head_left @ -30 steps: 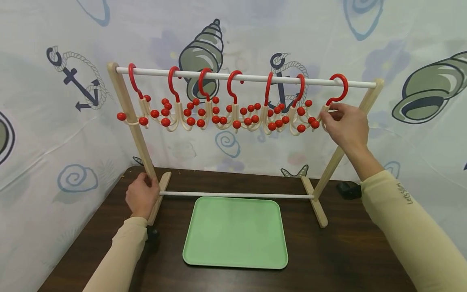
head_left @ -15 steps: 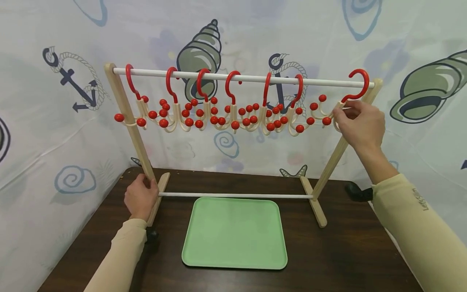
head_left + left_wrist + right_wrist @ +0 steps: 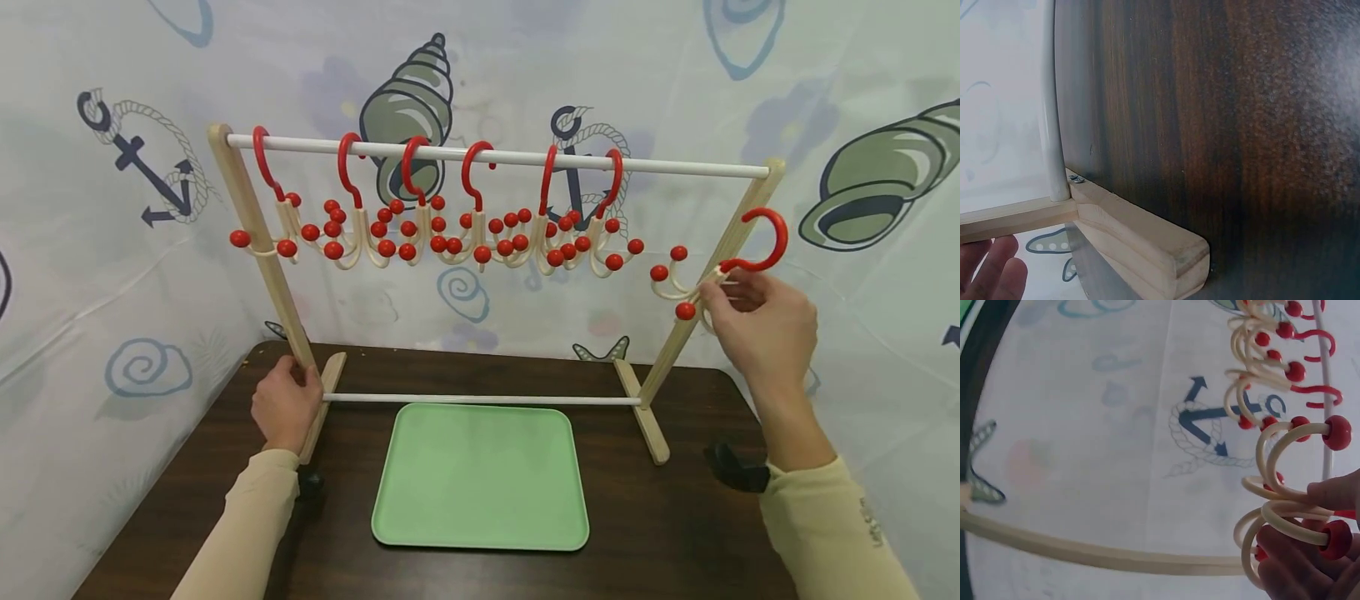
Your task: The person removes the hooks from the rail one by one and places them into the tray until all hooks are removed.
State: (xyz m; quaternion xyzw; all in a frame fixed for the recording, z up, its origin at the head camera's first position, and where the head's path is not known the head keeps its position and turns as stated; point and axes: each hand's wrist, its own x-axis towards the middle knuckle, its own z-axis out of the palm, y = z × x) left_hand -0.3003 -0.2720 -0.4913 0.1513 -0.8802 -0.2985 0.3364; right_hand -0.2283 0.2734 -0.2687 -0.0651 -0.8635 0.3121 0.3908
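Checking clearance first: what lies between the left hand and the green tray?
In the head view, the rack's left wooden foot, then a strip of dark tabletop.

right-sleeve lettering (image 3: 872,525): too small to read | left grip (image 3: 990,270): cut off by left wrist view's edge

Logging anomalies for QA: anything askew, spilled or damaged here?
No spill or damage visible. One red-hooked hanger is tilted and off the white upper rail, but the right hand holds it, which likely explains that.

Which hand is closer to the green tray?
Left. The left hand holds the rack's left post low down, left of the green tray. The right hand is farther, higher, to its right, holding a hanger.
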